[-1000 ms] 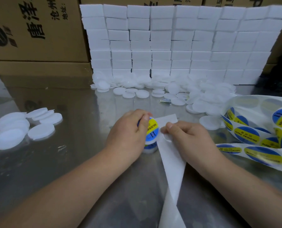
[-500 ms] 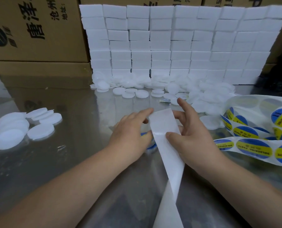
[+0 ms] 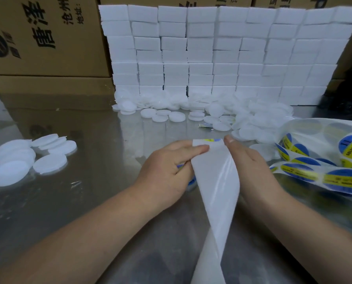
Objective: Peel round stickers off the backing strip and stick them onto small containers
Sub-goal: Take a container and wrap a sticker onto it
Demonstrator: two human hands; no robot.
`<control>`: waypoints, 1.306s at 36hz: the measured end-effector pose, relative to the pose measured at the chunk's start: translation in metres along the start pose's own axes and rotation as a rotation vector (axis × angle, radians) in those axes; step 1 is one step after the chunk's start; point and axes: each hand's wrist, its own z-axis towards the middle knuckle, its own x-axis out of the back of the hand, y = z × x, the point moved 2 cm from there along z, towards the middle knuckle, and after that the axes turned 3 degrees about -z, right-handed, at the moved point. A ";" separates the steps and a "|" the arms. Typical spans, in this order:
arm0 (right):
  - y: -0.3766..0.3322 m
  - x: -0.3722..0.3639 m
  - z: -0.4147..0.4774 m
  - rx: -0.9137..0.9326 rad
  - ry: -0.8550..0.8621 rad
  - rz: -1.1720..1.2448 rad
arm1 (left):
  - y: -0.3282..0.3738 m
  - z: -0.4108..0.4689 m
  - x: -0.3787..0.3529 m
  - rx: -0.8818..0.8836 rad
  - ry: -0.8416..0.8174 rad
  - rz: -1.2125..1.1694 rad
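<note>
both hands hold the white backing strip (image 3: 216, 181) up over the steel desk (image 3: 89, 201). the left hand (image 3: 165, 169) pinches its left edge with curled fingers, and the right hand (image 3: 251, 165) grips the right edge, thumb at the top, where a blue-and-yellow sticker (image 3: 212, 140) peeks out. a labelled container (image 3: 192, 181) lies partly hidden beneath the left hand.

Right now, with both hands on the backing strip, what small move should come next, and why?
Probably the left hand pinches the sticker edge peeking over the top of the backing strip and peels it off; the right hand holds the strip.
</note>
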 end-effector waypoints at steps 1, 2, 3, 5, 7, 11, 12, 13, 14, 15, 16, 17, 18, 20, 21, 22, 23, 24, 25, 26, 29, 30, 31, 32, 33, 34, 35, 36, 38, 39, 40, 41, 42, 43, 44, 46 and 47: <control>0.001 0.000 0.002 -0.029 -0.011 0.074 | 0.000 -0.001 -0.001 0.016 -0.039 -0.014; 0.001 0.000 0.003 -0.067 -0.025 0.159 | 0.000 -0.001 -0.002 0.030 -0.065 -0.033; 0.002 0.000 0.004 -0.099 -0.032 0.231 | 0.000 -0.001 -0.003 0.030 -0.080 -0.045; 0.001 0.003 0.008 -0.107 -0.006 0.295 | 0.000 -0.001 -0.003 0.002 -0.098 0.000; -0.002 0.005 0.010 -0.076 0.019 0.321 | 0.001 0.000 -0.004 0.037 -0.140 0.010; -0.004 0.006 0.009 -0.070 -0.020 0.316 | 0.005 -0.002 -0.002 0.049 -0.141 0.059; -0.003 0.006 0.009 -0.080 -0.031 0.318 | 0.006 -0.002 -0.001 0.068 -0.148 0.044; -0.002 0.006 0.009 -0.093 -0.043 0.314 | 0.008 -0.003 -0.001 0.097 -0.167 0.008; -0.001 0.005 0.009 -0.106 -0.054 0.299 | 0.009 -0.004 -0.001 0.106 -0.185 -0.015; 0.000 0.005 0.009 -0.119 -0.067 0.278 | 0.011 -0.004 -0.001 0.092 -0.193 -0.024; 0.002 0.005 0.009 -0.134 -0.080 0.261 | 0.011 -0.004 0.000 0.067 -0.199 -0.021; 0.002 0.004 0.009 -0.156 -0.095 0.258 | 0.012 -0.005 0.000 0.053 -0.209 -0.032; 0.003 0.004 0.009 -0.179 -0.109 0.265 | 0.012 -0.005 0.000 0.055 -0.218 -0.051; 0.003 0.004 0.009 -0.224 -0.118 0.285 | 0.011 -0.005 -0.001 0.084 -0.242 -0.081; 0.004 0.004 0.009 -0.237 -0.118 0.289 | 0.011 -0.005 -0.002 0.100 -0.257 -0.082; 0.004 0.004 0.008 -0.236 -0.117 0.283 | 0.010 -0.005 -0.002 0.111 -0.275 -0.072; 0.004 0.004 0.008 -0.222 -0.112 0.271 | 0.010 -0.004 -0.002 0.115 -0.290 -0.060; 0.004 0.004 0.008 -0.203 -0.101 0.259 | 0.009 -0.004 -0.002 0.116 -0.300 -0.048; 0.005 0.004 0.008 -0.185 -0.084 0.254 | 0.009 -0.004 -0.002 0.112 -0.301 -0.038; 0.005 0.004 0.009 -0.171 -0.062 0.255 | 0.008 -0.004 -0.003 0.106 -0.295 -0.029; 0.007 0.006 0.011 -0.132 0.023 0.227 | 0.006 -0.003 -0.004 0.111 -0.258 -0.004; 0.008 0.006 0.012 -0.124 0.048 0.209 | 0.005 -0.003 -0.004 0.120 -0.246 0.006; 0.010 0.006 0.013 -0.119 0.072 0.196 | 0.004 -0.003 -0.003 0.125 -0.230 0.018; 0.011 0.006 0.014 -0.114 0.090 0.187 | 0.003 -0.003 -0.003 0.125 -0.213 0.026; 0.013 0.005 0.015 -0.109 0.098 0.181 | 0.003 -0.003 -0.003 0.123 -0.194 0.028; 0.014 0.004 0.016 -0.105 0.097 0.174 | 0.003 -0.003 -0.002 0.122 -0.170 0.022; 0.015 0.003 0.016 -0.101 0.089 0.164 | 0.003 -0.003 -0.001 0.123 -0.144 0.014; 0.016 0.002 0.016 -0.097 0.080 0.154 | 0.002 -0.003 -0.001 0.130 -0.116 0.008; 0.018 0.000 0.016 -0.092 0.062 0.133 | 0.000 -0.001 -0.001 0.173 -0.053 0.003; 0.019 0.000 0.016 -0.086 0.052 0.118 | -0.003 0.000 0.000 0.201 -0.010 -0.002; 0.020 -0.001 0.015 -0.078 0.040 0.102 | -0.006 0.003 0.000 0.227 0.040 -0.013; 0.020 -0.001 0.015 -0.068 0.028 0.087 | -0.009 0.006 0.001 0.255 0.094 -0.027; 0.020 -0.001 0.015 -0.056 0.017 0.075 | -0.012 0.010 0.002 0.286 0.147 -0.036; 0.020 -0.002 0.015 -0.047 0.007 0.069 | -0.016 0.015 0.003 0.314 0.188 -0.036; 0.020 -0.002 0.015 -0.043 -0.002 0.071 | -0.020 0.022 0.003 0.341 0.212 -0.023; 0.020 -0.002 0.014 -0.038 -0.018 0.089 | -0.031 0.036 0.004 0.382 0.229 0.022; 0.019 -0.002 0.013 -0.036 -0.024 0.099 | -0.036 0.045 0.004 0.400 0.224 0.041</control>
